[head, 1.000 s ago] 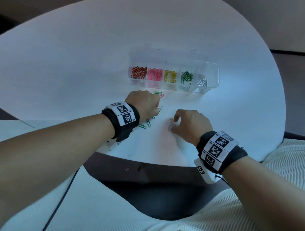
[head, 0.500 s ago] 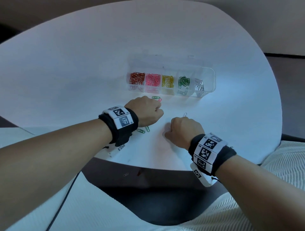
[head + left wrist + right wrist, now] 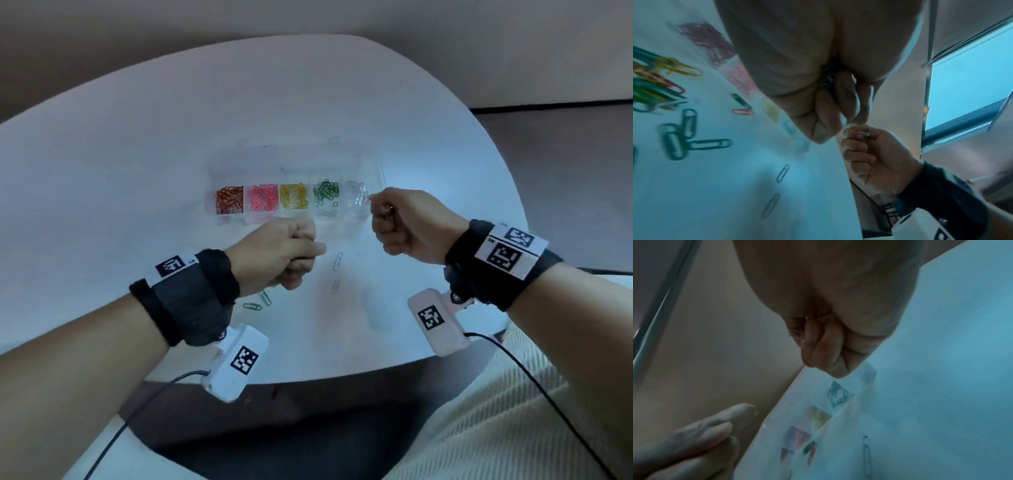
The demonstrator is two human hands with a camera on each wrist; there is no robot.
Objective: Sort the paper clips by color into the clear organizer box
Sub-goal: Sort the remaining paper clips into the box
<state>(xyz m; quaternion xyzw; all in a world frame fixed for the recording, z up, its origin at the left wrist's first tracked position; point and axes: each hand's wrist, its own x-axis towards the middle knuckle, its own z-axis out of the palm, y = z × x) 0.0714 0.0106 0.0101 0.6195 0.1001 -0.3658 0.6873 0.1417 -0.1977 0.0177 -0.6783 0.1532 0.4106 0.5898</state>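
Note:
The clear organizer box (image 3: 378,171) lies at mid-table with red (image 3: 229,200), pink (image 3: 263,198), yellow (image 3: 294,196), green (image 3: 325,192) and silver (image 3: 356,193) clips in separate compartments. My right hand (image 3: 376,209) hovers at the box's right end, beside the silver compartment, pinching a silver paper clip (image 3: 864,134). My left hand (image 3: 308,255) is a fist just in front of the box; a dark clip (image 3: 826,82) shows inside its curled fingers. Two silver clips (image 3: 338,261) and two green clips (image 3: 258,301) lie loose on the table between my hands.
The white round table (image 3: 137,171) ends close to my wrists. In the left wrist view a mixed pile of loose clips (image 3: 659,84) and several dark green ones (image 3: 676,139) lie under my left hand. Cables trail from both wrist cameras.
My right hand rose off the table and moved up and right to the box's silver end with a clip. My left hand lifted a little, still fisted.

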